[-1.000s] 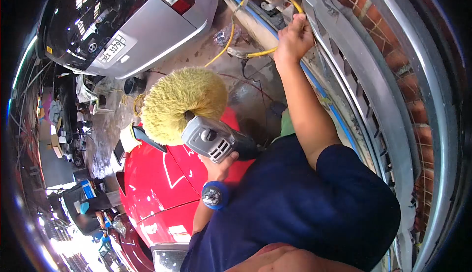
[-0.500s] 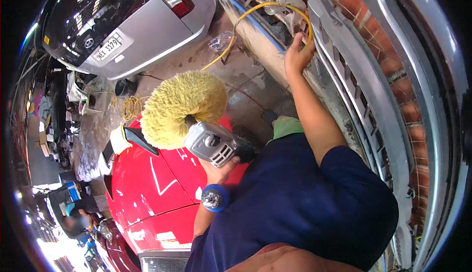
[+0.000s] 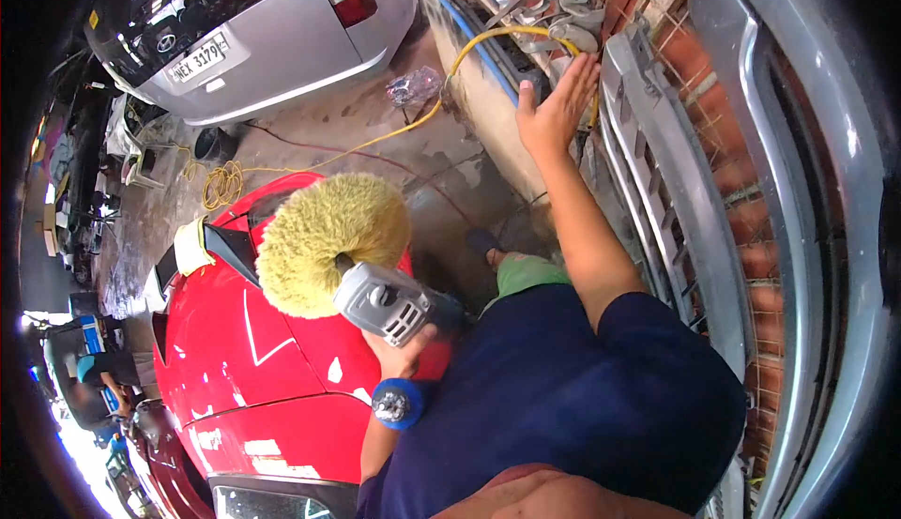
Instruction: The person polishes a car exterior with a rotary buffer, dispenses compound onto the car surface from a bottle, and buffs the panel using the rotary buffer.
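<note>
My left hand [image 3: 402, 354] is wrapped round the grey body of a power polisher [image 3: 383, 303]. Its fluffy yellow wool pad [image 3: 328, 242] faces up and away, above the red car [image 3: 253, 341]. A blue round knob with a grey centre [image 3: 398, 404] sits over my left wrist; how it joins the polisher is hidden. Over to the right, my right hand [image 3: 556, 111] is raised with fingers stretched out. A yellow cord [image 3: 488, 35] loops behind those fingers, and whether they touch it is unclear.
Grey car bumpers [image 3: 690, 162] line the brick wall [image 3: 746, 209] at right. Ahead stands a silver van [image 3: 272, 40]. Cord coils [image 3: 223, 186] and a dark bucket [image 3: 216, 144] lie on the floor. A person [image 3: 103, 378] is at far left.
The fingers of my right hand have straightened from their curl at the yellow cord. My view has shifted, and the polisher stays in my left hand, slightly lower and further left in view.
</note>
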Demonstrator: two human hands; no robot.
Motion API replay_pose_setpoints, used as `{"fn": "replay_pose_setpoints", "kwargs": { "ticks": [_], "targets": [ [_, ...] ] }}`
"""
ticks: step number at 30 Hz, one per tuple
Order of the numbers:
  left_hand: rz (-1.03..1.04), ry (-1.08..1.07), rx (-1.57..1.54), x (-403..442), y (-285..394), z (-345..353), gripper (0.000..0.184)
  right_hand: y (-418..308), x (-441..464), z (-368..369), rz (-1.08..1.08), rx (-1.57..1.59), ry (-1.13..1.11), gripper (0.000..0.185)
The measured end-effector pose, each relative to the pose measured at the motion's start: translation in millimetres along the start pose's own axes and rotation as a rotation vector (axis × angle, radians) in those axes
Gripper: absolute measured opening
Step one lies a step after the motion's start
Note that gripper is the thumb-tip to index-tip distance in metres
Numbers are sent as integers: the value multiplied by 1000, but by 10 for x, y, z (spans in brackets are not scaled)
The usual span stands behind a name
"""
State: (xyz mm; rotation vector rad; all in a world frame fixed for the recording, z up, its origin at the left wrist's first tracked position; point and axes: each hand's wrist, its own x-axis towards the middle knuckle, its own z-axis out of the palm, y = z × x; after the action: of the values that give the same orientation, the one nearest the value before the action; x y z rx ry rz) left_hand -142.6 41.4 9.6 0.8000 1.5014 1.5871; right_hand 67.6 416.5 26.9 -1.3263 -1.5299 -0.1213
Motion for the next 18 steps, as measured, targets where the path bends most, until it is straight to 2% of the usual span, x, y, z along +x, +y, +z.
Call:
{"fn": "replay_pose_setpoints", "kwargs": {
  "ticks": [4,8,12,15,18],
  "targets": [
    [40,94,-44,-18,-28,140,97,106,139,127,-46,4,-8,101],
    [37,147,-77,-20,-31,252,96,142,185,81,-155,54,43,90],
    [16,151,-37,-47,55,274,96,80,385,134,-108,216,130,80],
    [34,170,-71,-56,64,327,97,7,445,146,-113,230,148,76],
    [36,166,-128,-65,41,298,96,7,435,151,-52,109,72,70]
  ]
}}
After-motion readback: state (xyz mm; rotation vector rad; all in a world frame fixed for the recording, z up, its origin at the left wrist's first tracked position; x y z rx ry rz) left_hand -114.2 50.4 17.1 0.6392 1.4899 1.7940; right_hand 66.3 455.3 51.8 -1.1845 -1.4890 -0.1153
